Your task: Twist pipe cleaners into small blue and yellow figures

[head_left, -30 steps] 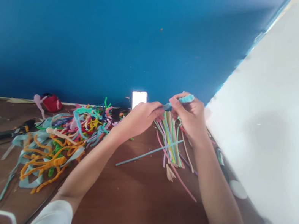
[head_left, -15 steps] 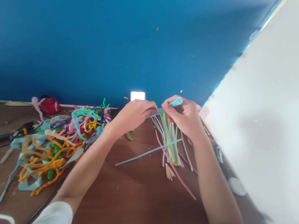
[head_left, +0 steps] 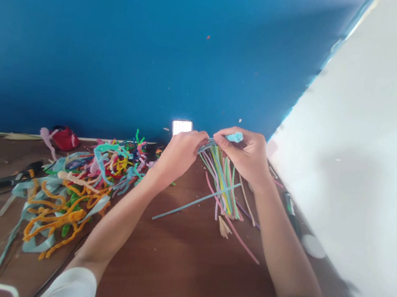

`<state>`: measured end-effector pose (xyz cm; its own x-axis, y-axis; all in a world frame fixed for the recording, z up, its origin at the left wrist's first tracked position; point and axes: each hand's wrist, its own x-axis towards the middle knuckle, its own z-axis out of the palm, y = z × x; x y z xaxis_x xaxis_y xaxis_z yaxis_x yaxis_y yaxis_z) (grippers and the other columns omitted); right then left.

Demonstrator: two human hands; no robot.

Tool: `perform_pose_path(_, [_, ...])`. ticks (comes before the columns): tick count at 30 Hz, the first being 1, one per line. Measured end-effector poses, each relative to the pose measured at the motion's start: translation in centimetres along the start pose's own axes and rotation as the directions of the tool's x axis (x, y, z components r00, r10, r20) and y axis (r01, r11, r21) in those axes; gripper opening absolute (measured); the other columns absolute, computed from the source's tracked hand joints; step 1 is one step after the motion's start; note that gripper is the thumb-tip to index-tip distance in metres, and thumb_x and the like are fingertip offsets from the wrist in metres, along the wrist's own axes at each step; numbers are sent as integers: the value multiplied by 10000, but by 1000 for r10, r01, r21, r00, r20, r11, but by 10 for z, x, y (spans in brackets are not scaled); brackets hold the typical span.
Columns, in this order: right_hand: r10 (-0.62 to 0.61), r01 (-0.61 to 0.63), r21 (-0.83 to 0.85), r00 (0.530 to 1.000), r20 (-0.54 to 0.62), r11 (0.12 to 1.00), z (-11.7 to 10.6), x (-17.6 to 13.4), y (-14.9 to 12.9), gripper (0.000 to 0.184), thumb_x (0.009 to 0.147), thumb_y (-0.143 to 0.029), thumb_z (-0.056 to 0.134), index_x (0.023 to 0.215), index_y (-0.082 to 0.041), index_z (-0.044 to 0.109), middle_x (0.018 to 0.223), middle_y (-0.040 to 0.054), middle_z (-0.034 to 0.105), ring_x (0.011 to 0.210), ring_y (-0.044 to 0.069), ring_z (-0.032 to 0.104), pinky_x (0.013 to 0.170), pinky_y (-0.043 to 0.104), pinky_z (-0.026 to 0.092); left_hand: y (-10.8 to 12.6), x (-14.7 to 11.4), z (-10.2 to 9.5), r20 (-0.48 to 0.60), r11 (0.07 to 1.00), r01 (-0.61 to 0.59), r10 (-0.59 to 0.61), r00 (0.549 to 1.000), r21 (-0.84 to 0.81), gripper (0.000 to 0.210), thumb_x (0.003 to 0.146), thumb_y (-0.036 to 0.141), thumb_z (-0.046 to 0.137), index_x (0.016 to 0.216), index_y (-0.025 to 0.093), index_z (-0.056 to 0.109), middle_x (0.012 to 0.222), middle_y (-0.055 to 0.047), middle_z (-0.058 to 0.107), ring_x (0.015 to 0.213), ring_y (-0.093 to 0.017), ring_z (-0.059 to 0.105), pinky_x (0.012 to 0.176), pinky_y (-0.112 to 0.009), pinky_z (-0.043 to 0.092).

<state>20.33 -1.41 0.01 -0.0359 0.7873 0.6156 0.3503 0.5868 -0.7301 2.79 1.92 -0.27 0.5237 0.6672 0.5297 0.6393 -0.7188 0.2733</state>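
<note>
Both hands meet over the back of the table, joined by a light blue pipe-cleaner piece (head_left: 236, 137). My right hand (head_left: 246, 152) is closed around it, and its fuzzy, rounded end sticks out above the fingers. Thin blue-grey strands of it run left to my left hand (head_left: 184, 153), whose fingers pinch them; the fingertips are partly hidden. Just below the hands lies a bundle of thin pastel strips (head_left: 227, 189) in pink, yellow, green and lilac. One blue strip (head_left: 192, 203) lies slantwise across the bundle's lower part.
A tangled heap of coloured pipe cleaners (head_left: 67, 215) covers the table's left side, with a red object (head_left: 65, 139) behind it. A lit phone (head_left: 181, 126) leans near the blue wall. Small beige scraps (head_left: 224, 228) and a white disc (head_left: 313, 246) lie to the right.
My left hand has turned slightly and its fingertips have risen a little, showing more of the blue strands. My right hand has shifted slightly left, keeping its hold.
</note>
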Motion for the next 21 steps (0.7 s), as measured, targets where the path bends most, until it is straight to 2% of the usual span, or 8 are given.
perform_pose_path(3, [-3,3,-9,1000,-8,1000,1,0,-1,304,783,-533,680,798,-232,723,575,-22,543,483,93,404,466,260,288,4,-2,-2,-4,999,39,-39,999,29,274,929,192,379,892,175,650,783,-53,676,701,-148,565,635,-272,326])
perform_pose_path(9, [8,-9,-12,1000,-26,1000,0,1,-1,319,793,-545,666,817,-228,694,577,-19,538,520,113,468,500,270,353,9,-5,-5,11,990,110,-112,994,90,222,918,186,396,917,199,617,779,-58,677,684,-169,575,594,-283,280])
perform_pose_path(12, [34,-32,41,998,-56,999,1,2,2,335,785,-549,674,879,-227,658,612,-18,547,532,117,500,505,271,387,9,-5,-4,33,992,103,-106,994,71,211,941,203,369,979,204,577,796,-54,667,671,-167,569,587,-281,271])
perform_pose_path(17, [62,-55,108,996,-64,993,1,4,7,382,786,-575,659,925,-225,595,671,-16,555,546,107,519,503,260,412,8,-8,-8,140,998,66,-66,988,7,229,963,269,344,937,205,563,753,-37,632,619,-149,523,571,-275,278])
perform_pose_path(21, [70,-62,114,995,-72,992,-2,4,6,353,803,-561,649,915,-233,579,686,-19,549,555,101,516,513,255,429,5,-10,-11,132,997,73,-69,989,-22,226,944,282,378,931,201,589,760,-32,641,631,-144,515,584,-265,302])
